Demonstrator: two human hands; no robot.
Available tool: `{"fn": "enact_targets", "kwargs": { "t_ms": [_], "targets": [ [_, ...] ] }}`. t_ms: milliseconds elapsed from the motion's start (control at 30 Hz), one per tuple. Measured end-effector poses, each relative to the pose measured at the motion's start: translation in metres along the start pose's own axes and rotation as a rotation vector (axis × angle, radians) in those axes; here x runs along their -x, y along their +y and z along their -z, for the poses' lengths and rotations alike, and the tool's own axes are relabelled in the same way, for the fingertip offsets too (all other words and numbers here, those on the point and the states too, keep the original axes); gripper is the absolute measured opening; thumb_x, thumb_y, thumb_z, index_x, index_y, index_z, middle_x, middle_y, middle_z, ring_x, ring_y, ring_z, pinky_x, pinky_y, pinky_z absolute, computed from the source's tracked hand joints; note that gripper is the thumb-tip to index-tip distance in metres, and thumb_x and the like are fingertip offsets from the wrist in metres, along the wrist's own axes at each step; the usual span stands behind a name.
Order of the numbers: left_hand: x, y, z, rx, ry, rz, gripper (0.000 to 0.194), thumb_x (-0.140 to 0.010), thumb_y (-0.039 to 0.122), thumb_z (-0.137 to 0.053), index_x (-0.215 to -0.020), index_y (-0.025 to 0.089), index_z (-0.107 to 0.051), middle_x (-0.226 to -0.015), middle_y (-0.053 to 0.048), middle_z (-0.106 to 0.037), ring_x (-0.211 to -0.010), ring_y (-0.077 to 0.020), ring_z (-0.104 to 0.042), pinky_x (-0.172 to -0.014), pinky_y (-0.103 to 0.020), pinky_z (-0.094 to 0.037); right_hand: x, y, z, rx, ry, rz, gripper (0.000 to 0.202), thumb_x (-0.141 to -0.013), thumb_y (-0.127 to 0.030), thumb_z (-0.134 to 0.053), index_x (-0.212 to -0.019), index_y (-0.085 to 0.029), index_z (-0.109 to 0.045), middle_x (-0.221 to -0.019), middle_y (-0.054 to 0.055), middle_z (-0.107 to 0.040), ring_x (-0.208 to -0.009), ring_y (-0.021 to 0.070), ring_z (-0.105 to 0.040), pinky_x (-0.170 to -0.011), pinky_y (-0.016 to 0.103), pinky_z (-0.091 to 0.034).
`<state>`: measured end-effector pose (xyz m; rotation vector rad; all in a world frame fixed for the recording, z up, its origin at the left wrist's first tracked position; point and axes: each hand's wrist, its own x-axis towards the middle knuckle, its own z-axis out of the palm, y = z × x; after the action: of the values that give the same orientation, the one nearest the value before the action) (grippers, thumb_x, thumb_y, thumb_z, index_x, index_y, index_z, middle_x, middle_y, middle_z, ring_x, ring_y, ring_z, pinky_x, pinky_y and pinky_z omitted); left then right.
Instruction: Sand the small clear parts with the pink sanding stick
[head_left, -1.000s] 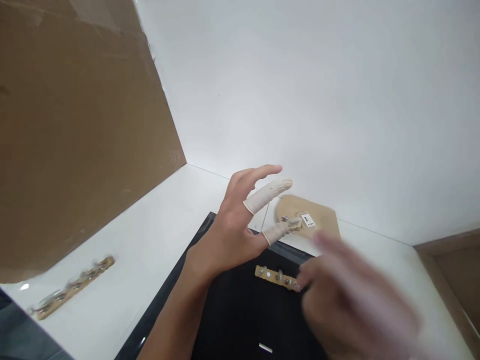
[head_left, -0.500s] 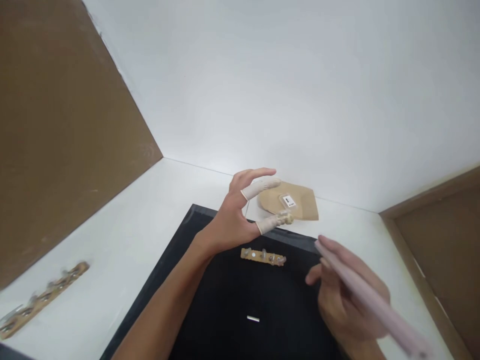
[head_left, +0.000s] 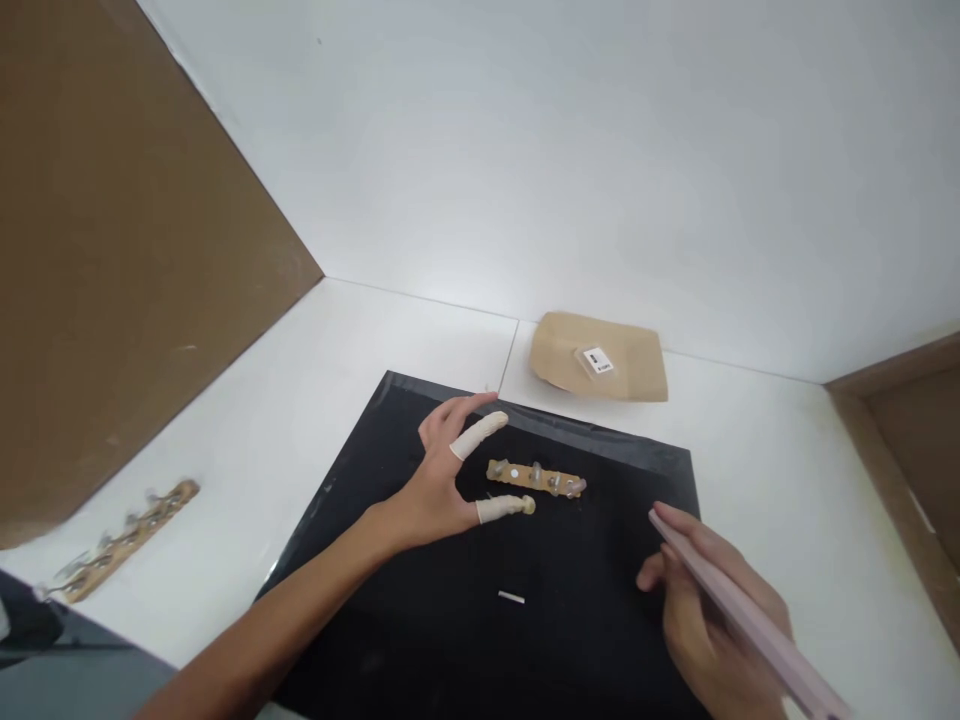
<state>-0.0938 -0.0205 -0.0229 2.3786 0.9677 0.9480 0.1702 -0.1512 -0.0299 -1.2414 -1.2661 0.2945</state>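
Note:
My left hand [head_left: 442, 485] is over the black mat [head_left: 420, 620], thumb and fingers spread, with pale covers on the thumb and index finger. A small yellowish lump [head_left: 529, 505] sits at the thumb tip. Just right of it lies a tan strip [head_left: 525, 475] bearing several small clear pieces and a white dot. My right hand [head_left: 720, 610], at the mat's right edge, grips a long pale pink tool [head_left: 742, 610] that slants down to the right. A short silvery rod [head_left: 511, 597] rests on the mat between the hands.
Behind the mat, a brown paper piece [head_left: 637, 365] carries a small clear case with a white label [head_left: 598, 361]. Another tan strip with clear pieces [head_left: 127, 540] lies on the white surface at left. Brown panels [head_left: 150, 250] stand at left and right.
The view has shifted, showing more of the mat. My left hand has moved down and left, away from the brown paper, fingers still spread. My right hand still holds the pink tool.

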Motion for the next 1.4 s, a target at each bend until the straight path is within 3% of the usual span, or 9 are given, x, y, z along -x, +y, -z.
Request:
{"fn": "enact_targets", "kwargs": {
  "t_ms": [67, 133, 233, 333, 533, 733, 1000, 1200, 1400],
  "targets": [
    [0.004, 0.0, 0.005, -0.016, -0.011, 0.03, 0.093, -0.08, 0.049, -0.092, -0.155, 0.032, -0.039, -0.163, -0.02, -0.042, -0.151, -0.04, -0.04, -0.119, -0.064, -0.033, 0.0, 0.0, 0.002, -0.003, 0.071, -0.024, 0.048, -0.088, 0.005, -0.068, -0.125, -0.026, -0.074, -0.116, 0.006, -0.079, -0.054, 0.0105, -0.07, -0.043, 0.025, -0.059],
    [0.011, 0.002, 0.013, -0.047, 0.013, 0.062, 0.089, -0.08, 0.049, -0.092, -0.152, 0.032, -0.043, -0.16, -0.018, -0.047, -0.147, -0.0379, -0.042, -0.118, -0.061, -0.034, 0.001, -0.001, 0.003, 0.023, 0.133, -0.072, 0.04, -0.088, 0.002, -0.072, -0.12, -0.023, -0.076, -0.112, 0.006, -0.08, -0.052, 0.0108, -0.069, -0.043, 0.026, -0.058],
    [0.028, 0.013, 0.022, -0.158, 0.063, 0.081, 0.054, -0.088, 0.038, -0.087, -0.133, 0.032, -0.059, -0.141, -0.011, -0.064, -0.134, -0.0334, -0.051, -0.113, -0.057, -0.035, 0.007, -0.003, 0.002, 0.063, 0.138, -0.163, 0.028, -0.089, -0.005, -0.074, -0.112, -0.02, -0.077, -0.108, 0.007, -0.079, -0.05, 0.0103, -0.068, -0.042, 0.024, -0.057],
    [0.048, 0.027, 0.018, -0.204, 0.074, 0.175, 0.03, -0.093, 0.025, -0.079, -0.12, 0.029, -0.067, -0.13, -0.008, -0.071, -0.128, -0.0313, -0.056, -0.106, -0.055, -0.035, 0.013, -0.002, 0.0, 0.043, 0.07, -0.164, 0.029, -0.089, -0.005, -0.073, -0.113, -0.021, -0.075, -0.108, 0.006, -0.079, -0.054, 0.0105, -0.069, -0.043, 0.024, -0.058],
    [0.062, 0.03, -0.006, -0.203, 0.049, 0.361, 0.025, -0.095, 0.036, -0.081, -0.116, 0.028, -0.071, -0.132, -0.008, -0.072, -0.13, -0.0333, -0.056, -0.105, -0.056, -0.03, 0.016, -0.003, -0.003, 0.025, 0.022, -0.112, 0.037, -0.09, 0.0, -0.069, -0.118, -0.022, -0.072, -0.113, 0.006, -0.078, -0.058, 0.0093, -0.07, -0.049, 0.024, -0.059],
    [0.056, 0.023, -0.011, -0.228, -0.02, 0.473, 0.034, -0.087, 0.042, -0.088, -0.115, 0.032, -0.073, -0.136, -0.006, -0.071, -0.134, -0.0345, -0.053, -0.107, -0.057, -0.028, 0.014, -0.004, -0.003, 0.029, -0.101, -0.104, 0.04, -0.093, 0.001, -0.063, -0.124, -0.022, -0.07, -0.116, 0.007, -0.076, -0.06, 0.0074, -0.07, -0.052, 0.021, -0.062],
    [0.065, 0.021, -0.007, -0.208, -0.056, 0.465, 0.045, -0.081, 0.046, -0.091, -0.119, 0.032, -0.071, -0.143, -0.007, -0.067, -0.14, -0.0389, -0.048, -0.109, -0.062, -0.027, 0.014, 0.0, 0.002, 0.017, -0.206, -0.038, 0.053, -0.093, 0.007, -0.061, -0.134, -0.026, -0.067, -0.124, 0.006, -0.073, -0.069, 0.0059, -0.072, -0.06, 0.02, -0.065],
    [0.064, 0.023, -0.005, -0.21, -0.08, 0.404, 0.03, -0.089, 0.038, -0.086, -0.118, 0.037, -0.077, -0.15, -0.007, -0.062, -0.145, -0.0397, -0.044, -0.11, -0.064, -0.027, 0.013, -0.001, -0.002, 0.022, -0.214, -0.024, 0.053, -0.092, 0.007, -0.063, -0.134, -0.025, -0.067, -0.125, 0.006, -0.073, -0.069, 0.0061, -0.072, -0.059, 0.02, -0.065],
    [0.064, 0.027, -0.008, -0.183, -0.063, 0.406, 0.008, -0.091, 0.034, -0.084, -0.098, 0.037, -0.082, -0.143, -0.003, -0.068, -0.141, -0.0381, -0.048, -0.109, -0.063, -0.028, 0.015, 0.004, 0.003, 0.05, -0.255, -0.03, 0.049, -0.094, 0.005, -0.062, -0.134, -0.023, -0.065, -0.126, 0.008, -0.072, -0.068, 0.0065, -0.072, -0.059, 0.021, -0.065]
  ]
}}
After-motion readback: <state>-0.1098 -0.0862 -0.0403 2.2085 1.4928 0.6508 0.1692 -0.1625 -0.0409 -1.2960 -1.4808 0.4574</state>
